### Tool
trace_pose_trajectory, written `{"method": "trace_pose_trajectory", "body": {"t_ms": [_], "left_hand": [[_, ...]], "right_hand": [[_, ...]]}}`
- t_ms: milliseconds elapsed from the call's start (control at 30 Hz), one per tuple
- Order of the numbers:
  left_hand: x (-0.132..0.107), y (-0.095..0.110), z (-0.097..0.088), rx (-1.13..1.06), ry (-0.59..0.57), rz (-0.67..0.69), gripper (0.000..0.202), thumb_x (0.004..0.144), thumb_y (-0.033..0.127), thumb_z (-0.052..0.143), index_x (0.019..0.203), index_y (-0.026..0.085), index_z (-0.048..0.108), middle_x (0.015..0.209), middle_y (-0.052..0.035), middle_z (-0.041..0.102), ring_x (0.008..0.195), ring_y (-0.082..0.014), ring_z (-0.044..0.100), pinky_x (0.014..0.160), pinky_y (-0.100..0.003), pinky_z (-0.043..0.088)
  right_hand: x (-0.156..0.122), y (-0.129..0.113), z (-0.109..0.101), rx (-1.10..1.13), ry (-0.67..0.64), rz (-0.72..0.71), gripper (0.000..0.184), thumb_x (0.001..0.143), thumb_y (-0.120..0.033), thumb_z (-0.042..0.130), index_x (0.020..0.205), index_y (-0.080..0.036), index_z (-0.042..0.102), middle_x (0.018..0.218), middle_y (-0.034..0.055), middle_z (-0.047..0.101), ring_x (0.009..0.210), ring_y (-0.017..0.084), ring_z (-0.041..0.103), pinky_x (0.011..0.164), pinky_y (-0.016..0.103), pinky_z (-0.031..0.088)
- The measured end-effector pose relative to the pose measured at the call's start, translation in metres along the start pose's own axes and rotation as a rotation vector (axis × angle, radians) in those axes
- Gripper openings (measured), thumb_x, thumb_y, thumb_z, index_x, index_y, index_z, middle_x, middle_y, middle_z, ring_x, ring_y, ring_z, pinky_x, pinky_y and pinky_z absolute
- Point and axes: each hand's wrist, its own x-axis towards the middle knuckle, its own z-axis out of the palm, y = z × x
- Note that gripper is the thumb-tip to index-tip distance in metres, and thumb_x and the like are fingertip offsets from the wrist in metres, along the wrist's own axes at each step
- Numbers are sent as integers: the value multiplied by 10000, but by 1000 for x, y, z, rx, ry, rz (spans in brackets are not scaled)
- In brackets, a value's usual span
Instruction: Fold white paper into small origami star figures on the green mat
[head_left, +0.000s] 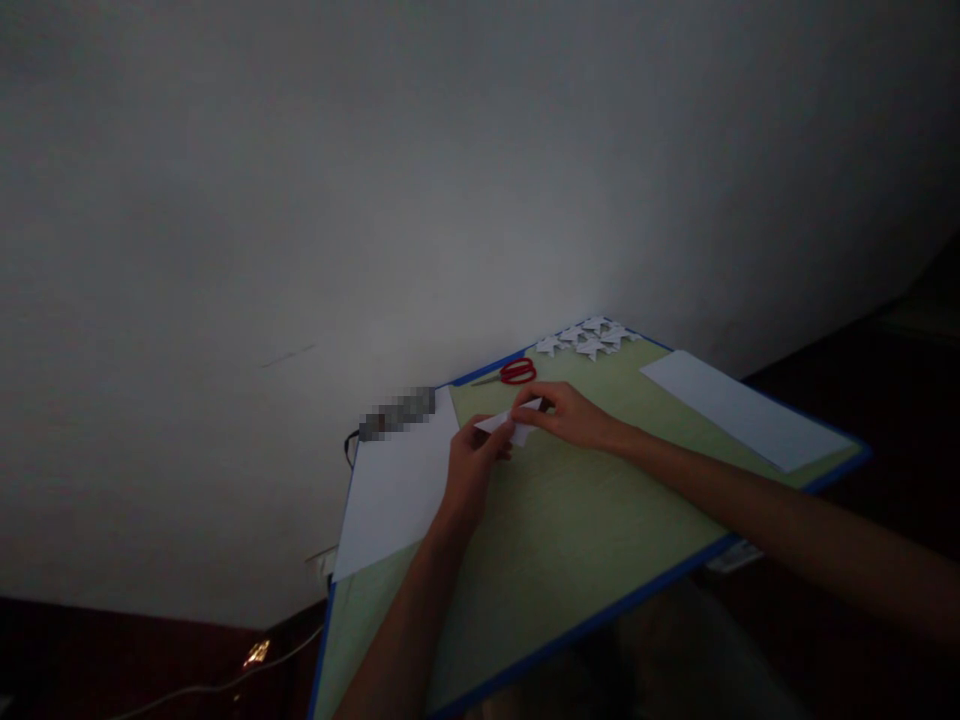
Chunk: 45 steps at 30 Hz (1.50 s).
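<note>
Above the pale green tabletop (pixel 577 540), both my hands pinch one small piece of folded white paper (pixel 519 432). My left hand (pixel 472 460) grips its left side, thumb on top. On the right side, my right hand (pixel 566 412) has its thumb and forefinger closed on the paper. A pointed wing shows at either end of the fold, and the fingers cover parts of it. Just beyond my hands lie scissors (pixel 517 372) with red handles, blades pointing left. Several folded white paper stars (pixel 592 345) are grouped at the far corner of the table.
A large white sheet (pixel 397 490) covers the table's left side, with a blurred-out object (pixel 397 413) at its back edge. A white paper strip (pixel 742 410) lies along the right side. Blue edging (pixel 600 615) rims the table, which stands against a grey wall (pixel 375 200).
</note>
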Motion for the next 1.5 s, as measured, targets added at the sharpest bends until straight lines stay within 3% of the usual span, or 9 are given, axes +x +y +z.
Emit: {"method": "trace_pose_trajectory", "body": {"t_ms": [467, 667, 867, 1233, 1500], "left_hand": [[-1, 1, 1, 19, -6, 21, 341, 713, 466, 794, 728, 158, 649, 699, -24, 636, 631, -131, 567, 609, -270, 460], [-3, 2, 2, -24, -20, 19, 291, 726, 425, 786, 753, 175, 638, 741, -11, 638, 638, -123, 564, 612, -263, 469], [-2, 1, 1, 7, -10, 22, 295, 725, 421, 784, 722, 162, 644, 698, -15, 631, 626, -124, 564, 604, -262, 461], [0, 0, 0, 26, 13, 20, 352, 720, 453, 789, 858, 140, 705, 698, -32, 648, 627, -139, 573, 610, -277, 467], [-1, -1, -1, 39, -11, 49, 316, 752, 449, 766, 741, 154, 651, 686, -12, 626, 628, -124, 559, 604, -255, 455]], "right_hand": [[2, 6, -1, 8, 86, 2, 213, 891, -365, 628, 891, -166, 704, 852, 45, 709, 734, 163, 605, 652, 271, 448], [3, 5, -3, 14, 127, -9, 217, 888, -374, 637, 898, -166, 700, 886, 49, 716, 728, 160, 611, 665, 276, 459], [2, 3, -3, 18, 86, 10, 206, 887, -359, 629, 883, -163, 693, 855, 48, 701, 746, 166, 608, 660, 276, 450], [1, 0, -1, 32, 33, 16, 190, 871, -347, 641, 871, -163, 692, 805, 39, 688, 716, 159, 598, 648, 271, 446], [3, 5, -2, 149, 44, 44, 219, 846, -368, 661, 850, -152, 697, 829, 39, 681, 731, 159, 604, 640, 266, 442]]}}
